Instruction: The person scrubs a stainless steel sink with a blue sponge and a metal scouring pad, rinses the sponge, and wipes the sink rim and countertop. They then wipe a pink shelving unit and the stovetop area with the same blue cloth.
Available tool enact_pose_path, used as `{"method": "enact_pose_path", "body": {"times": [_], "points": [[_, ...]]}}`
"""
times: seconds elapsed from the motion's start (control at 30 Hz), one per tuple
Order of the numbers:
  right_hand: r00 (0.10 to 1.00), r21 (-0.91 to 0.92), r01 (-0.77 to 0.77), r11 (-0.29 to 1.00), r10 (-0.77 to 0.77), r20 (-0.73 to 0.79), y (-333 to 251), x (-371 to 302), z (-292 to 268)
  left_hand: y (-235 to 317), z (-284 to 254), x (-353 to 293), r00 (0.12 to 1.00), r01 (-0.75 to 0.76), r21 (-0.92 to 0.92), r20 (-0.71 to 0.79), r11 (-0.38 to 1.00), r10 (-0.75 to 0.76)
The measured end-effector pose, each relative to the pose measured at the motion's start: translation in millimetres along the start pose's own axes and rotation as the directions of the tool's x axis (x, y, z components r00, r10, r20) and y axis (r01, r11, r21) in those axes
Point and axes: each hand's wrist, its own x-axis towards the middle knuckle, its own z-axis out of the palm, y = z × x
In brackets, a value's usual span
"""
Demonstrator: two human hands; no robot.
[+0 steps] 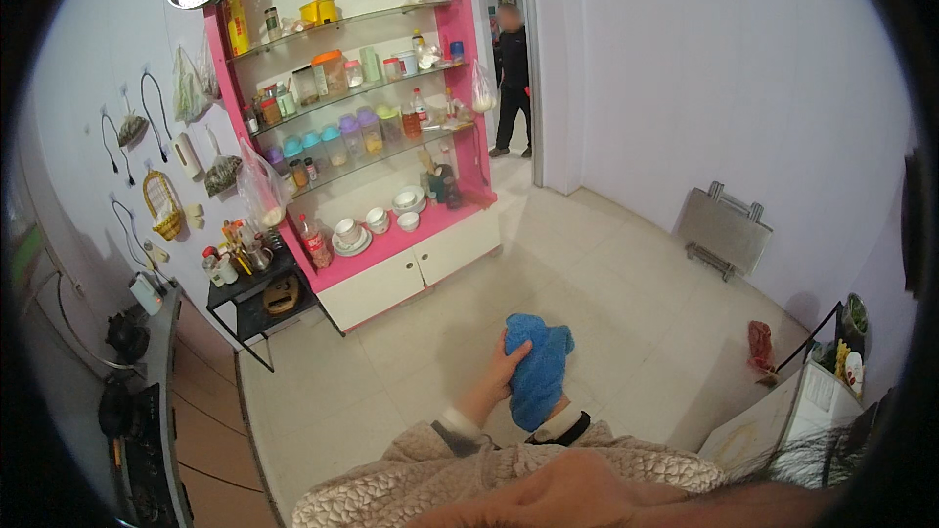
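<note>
A blue fluffy cloth (537, 372) hangs bunched between my hands in front of my body, above the tiled floor. On its left side, my left hand (501, 370) is closed on it, the thumb lying across the cloth. My right hand (560, 404) reaches into the cloth from below. Only a bit near the wrist shows there, and the cloth hides the fingers, so I cannot tell how they are placed.
Ahead stands a pink-framed shelf unit (479, 142) with jars, bottles and bowls. A stove counter (161, 352) runs along the left. A folded table (724, 230) leans on the right wall, and a white cabinet (797, 430) is nearer. Another person (512, 78) stands in the doorway.
</note>
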Motion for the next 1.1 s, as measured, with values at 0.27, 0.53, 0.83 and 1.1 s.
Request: {"method": "enact_pose_path", "body": {"times": [0.27, 0.53, 0.83, 1.1], "points": [[1.000, -0.007, 0.001, 1.000, -0.001, 0.016, -1.3, -0.2, -5.1, -34.0, -3.3, 20.1, 0.995, -0.054, -0.018, -0.085, 0.998, 0.052], [0.995, -0.039, -0.001, 0.999, 0.005, 0.102, 5.9, 7.4, -2.2, -46.0, -9.4, 12.7, 0.948, -0.053, 0.175, -0.299, 0.983, 0.105], [0.962, -0.053, 0.001, 0.999, 0.013, 0.272, 20.4, 29.1, 20.6, -39.3, -24.6, 1.1, 0.860, -0.057, 0.181, -0.491, 0.982, 0.141], [0.938, -0.055, 0.011, 0.998, 0.009, 0.347, 23.9, 47.9, 24.5, -62.0, -73.3, 29.6, 0.772, -0.055, 0.216, -0.609, 0.975, 0.178]]}}
